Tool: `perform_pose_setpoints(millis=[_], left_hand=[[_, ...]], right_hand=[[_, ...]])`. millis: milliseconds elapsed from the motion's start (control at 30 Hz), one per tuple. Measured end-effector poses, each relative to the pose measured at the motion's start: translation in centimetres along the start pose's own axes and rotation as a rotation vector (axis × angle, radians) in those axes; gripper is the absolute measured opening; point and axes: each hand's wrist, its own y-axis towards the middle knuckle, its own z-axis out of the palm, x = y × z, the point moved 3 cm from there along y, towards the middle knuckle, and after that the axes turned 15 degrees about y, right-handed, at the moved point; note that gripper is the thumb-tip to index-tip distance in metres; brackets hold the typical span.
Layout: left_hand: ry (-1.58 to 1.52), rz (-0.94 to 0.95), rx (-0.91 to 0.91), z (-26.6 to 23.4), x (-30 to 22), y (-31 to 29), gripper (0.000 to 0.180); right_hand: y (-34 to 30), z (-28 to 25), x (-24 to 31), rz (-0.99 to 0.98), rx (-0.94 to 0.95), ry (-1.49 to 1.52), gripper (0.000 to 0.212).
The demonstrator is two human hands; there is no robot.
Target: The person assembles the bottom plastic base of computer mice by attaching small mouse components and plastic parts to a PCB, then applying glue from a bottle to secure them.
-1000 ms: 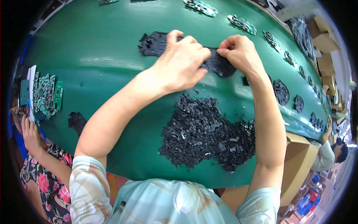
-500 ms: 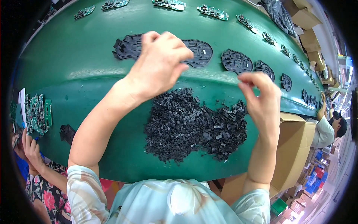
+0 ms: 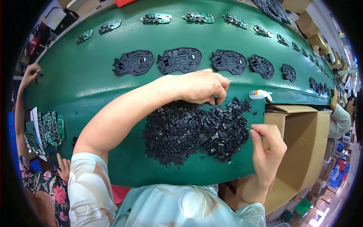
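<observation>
My left grip [image 3: 204, 87] is hovering by the black parts [image 3: 176, 134] heaped on the tabletop [image 3: 128, 168], whether pinching I cannot tell; my right grip [image 3: 269, 151] is hanging nearby, thumb and forefinger pressed together.

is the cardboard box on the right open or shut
Open: the inside walls of the cardboard box show, with no flap across them.

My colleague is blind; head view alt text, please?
A person's left hand is by the far edge of piled small black parts, right hand at their right; black panels and circuit boards line the green table.
</observation>
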Motion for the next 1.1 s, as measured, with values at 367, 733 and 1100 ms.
perform_pose_setpoints(millis=[367, 733, 1100], left_hand=[[0.192, -0.042, -0.176, 1.0, -0.5, 0.8, 0.015], [-0.202, -0.987, -0.836, -18.7, 19.0, -7.2, 0.02], [0.24, -1.165, -0.462, -19.9, 14.6, -12.5, 0.031]], right_hand=[[-1.3, -0.8, -1.0, 0.009, -0.017, 0.109, 0.013], [-0.9, -1.4, -1.1, 0.053, 0.012, 0.216, 0.014], [-0.1, -1.2, -1.5, 0.178, 0.089, 0.198, 0.015]])
